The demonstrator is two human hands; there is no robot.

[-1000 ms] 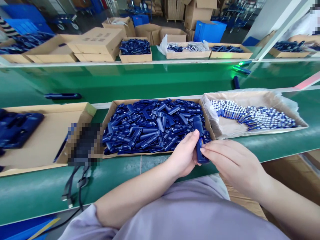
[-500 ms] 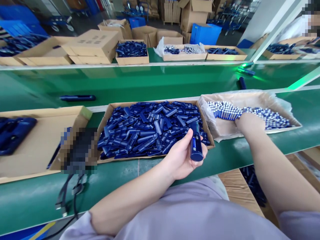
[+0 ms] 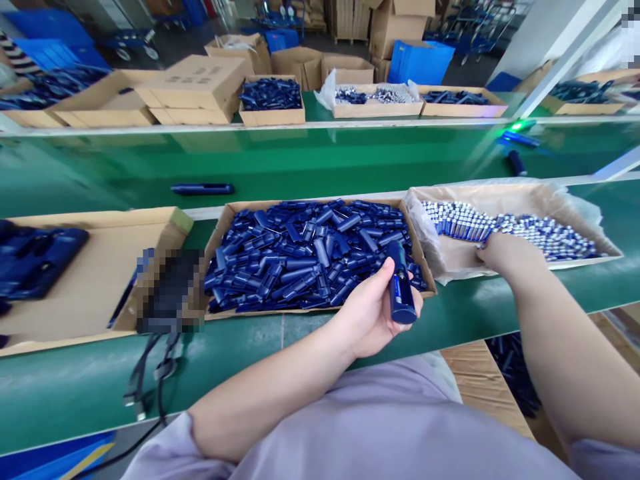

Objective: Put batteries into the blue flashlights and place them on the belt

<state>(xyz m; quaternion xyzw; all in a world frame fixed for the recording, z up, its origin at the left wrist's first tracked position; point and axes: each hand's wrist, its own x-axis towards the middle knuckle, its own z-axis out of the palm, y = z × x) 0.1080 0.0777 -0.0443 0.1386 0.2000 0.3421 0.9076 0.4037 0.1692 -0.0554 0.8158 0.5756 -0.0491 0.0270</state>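
My left hand is closed around a dark blue cylindrical casing, which it holds tilted above the front right of a parts box. Through an opening in the casing's side, a blue battery shows. My right hand reaches into a plastic-lined box of batteries, fingers pinched at the near edge of the rows. A small bit of a battery shows at the fingertips; most of it is hidden. Blue-and-silver batteries stand close together in the box. Many dark blue casing parts fill the cardboard box at centre.
A green conveyor belt runs behind the boxes, carrying a blue casing and, at right, a piece lit green. At left stand a shallow carton and a blurred black device with cables. More boxes line the far side.
The casings on the belt have moved right, farther than the boxes, which shift slightly with the camera. Both hands keep much the same place relative to the boxes.
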